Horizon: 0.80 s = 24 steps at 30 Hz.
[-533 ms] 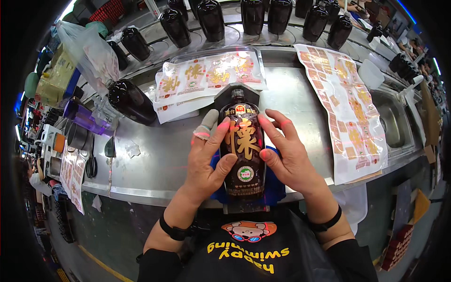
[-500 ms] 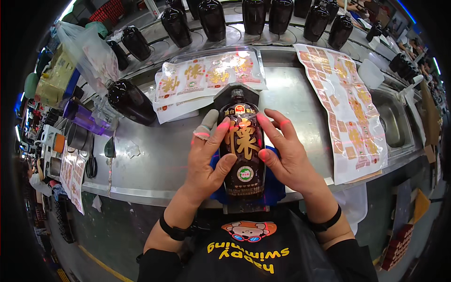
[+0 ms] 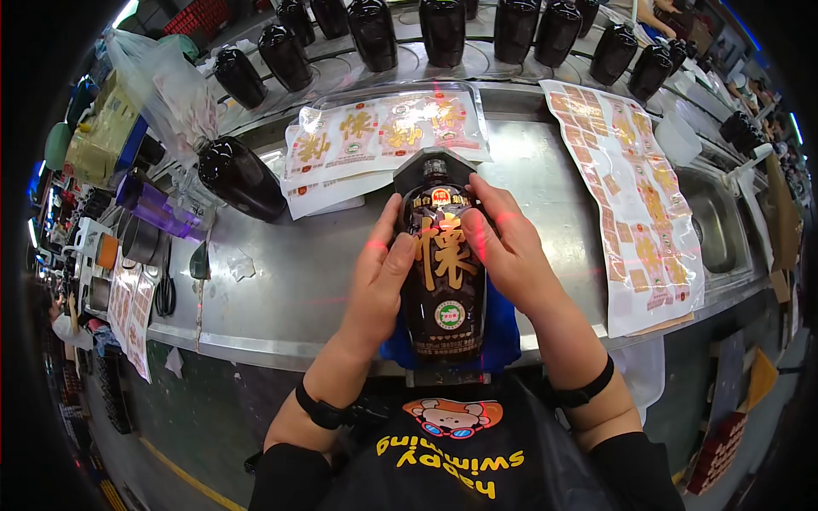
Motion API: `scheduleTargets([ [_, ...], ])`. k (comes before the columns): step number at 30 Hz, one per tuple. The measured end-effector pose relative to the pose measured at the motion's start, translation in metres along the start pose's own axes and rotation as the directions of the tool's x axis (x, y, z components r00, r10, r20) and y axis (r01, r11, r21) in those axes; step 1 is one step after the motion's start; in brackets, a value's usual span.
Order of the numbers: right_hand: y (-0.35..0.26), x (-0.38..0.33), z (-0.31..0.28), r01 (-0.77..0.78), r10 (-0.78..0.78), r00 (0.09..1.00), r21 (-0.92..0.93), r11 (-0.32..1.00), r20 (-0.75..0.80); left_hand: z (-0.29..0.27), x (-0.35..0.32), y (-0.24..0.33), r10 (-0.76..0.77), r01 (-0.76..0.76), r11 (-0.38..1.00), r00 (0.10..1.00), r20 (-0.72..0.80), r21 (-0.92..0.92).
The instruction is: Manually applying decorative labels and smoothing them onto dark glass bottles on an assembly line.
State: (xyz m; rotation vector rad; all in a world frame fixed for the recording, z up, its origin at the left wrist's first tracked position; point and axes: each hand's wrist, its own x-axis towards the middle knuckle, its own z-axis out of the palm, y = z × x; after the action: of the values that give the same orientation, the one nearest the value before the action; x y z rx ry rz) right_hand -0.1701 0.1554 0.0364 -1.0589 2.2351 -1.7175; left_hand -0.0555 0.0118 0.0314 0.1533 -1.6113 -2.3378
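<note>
A dark glossy bottle [image 3: 434,298] with gold characters, a small red emblem and a round green-and-white mark lies on its back, its neck pointing away from me. Under it are a dark angular cradle [image 3: 409,177] and a blue cloth [image 3: 503,335]. My left hand [image 3: 381,277] curves round the bottle's left side, thumb on the front beside the large gold character; some fingertips are hidden. From the right, my right hand [image 3: 514,251] cups the upper body, its thumb lying on the front by that character's top. Red light lines cross both hands.
Printed label sheets [image 3: 317,175] lie beyond the bottle at left, and a long sheet [image 3: 637,230] lies at right. Another dark bottle [image 3: 241,179] stands at left by a purple-and-clear container [image 3: 158,207]. Several dark bottles [image 3: 446,34] line the conveyor behind. A sink [image 3: 717,226] is far right.
Both hands have closed in around the bottle; the right thumb has moved up onto the gold character's upper part. The left fingers have slid down the side. Bottles on the conveyor have shifted right.
</note>
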Motion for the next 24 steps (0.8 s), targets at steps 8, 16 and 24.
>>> scheduleTargets([
  [8,-0.0007,0.0008,0.0017,-0.089,0.086,0.995,0.078,0.993,0.041,0.0072,0.0089,-0.0015,-0.046,0.044,0.993,0.999,-0.013,-0.106],
  [16,0.0022,0.0049,0.0042,-0.091,0.091,0.996,0.118,0.989,0.002,0.0057,0.0084,-0.0017,-0.042,0.040,0.996,0.999,-0.018,-0.078],
  [24,0.0063,0.0063,0.0070,-0.135,0.136,0.991,0.153,0.979,0.002,0.0047,0.0120,-0.0024,-0.061,0.055,0.994,0.997,-0.053,-0.096],
])
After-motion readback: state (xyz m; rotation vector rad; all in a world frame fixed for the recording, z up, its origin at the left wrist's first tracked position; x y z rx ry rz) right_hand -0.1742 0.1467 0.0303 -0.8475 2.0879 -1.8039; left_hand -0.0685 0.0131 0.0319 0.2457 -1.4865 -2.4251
